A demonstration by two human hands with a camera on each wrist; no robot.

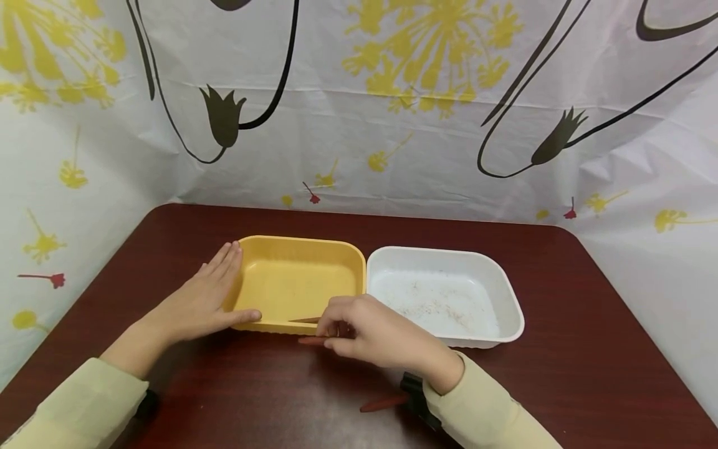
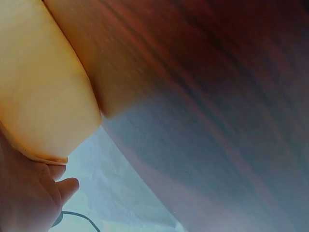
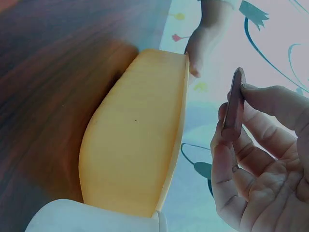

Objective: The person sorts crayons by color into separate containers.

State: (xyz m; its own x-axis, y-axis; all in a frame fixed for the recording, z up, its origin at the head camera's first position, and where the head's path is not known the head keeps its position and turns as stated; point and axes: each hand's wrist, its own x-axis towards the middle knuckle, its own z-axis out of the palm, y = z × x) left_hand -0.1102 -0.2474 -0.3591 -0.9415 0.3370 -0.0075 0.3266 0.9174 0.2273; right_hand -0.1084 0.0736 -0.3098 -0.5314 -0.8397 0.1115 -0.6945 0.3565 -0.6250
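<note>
My left hand (image 1: 210, 296) lies against the left end of the yellow tray (image 1: 297, 246), fingers straight, thumb over its near rim. The left wrist view shows this hand (image 2: 29, 193) at the tray's edge. Above the tray's near right corner, my right hand (image 1: 370, 330) pinches a short reddish-brown stick (image 3: 234, 108) between thumb and fingers. A thin pointed brown piece (image 1: 305, 320) shows by the fingertips over the near rim; whether it is gripped too, I cannot tell. Another reddish-brown stick (image 1: 384, 403) shows on the table near the right wrist.
A white tray (image 1: 507, 299) stands against the yellow tray's right side, with fine brown specks on its floor. Both are on a dark red wooden table (image 1: 252, 386). A patterned white cloth (image 1: 336, 137) hangs behind the table and along its sides.
</note>
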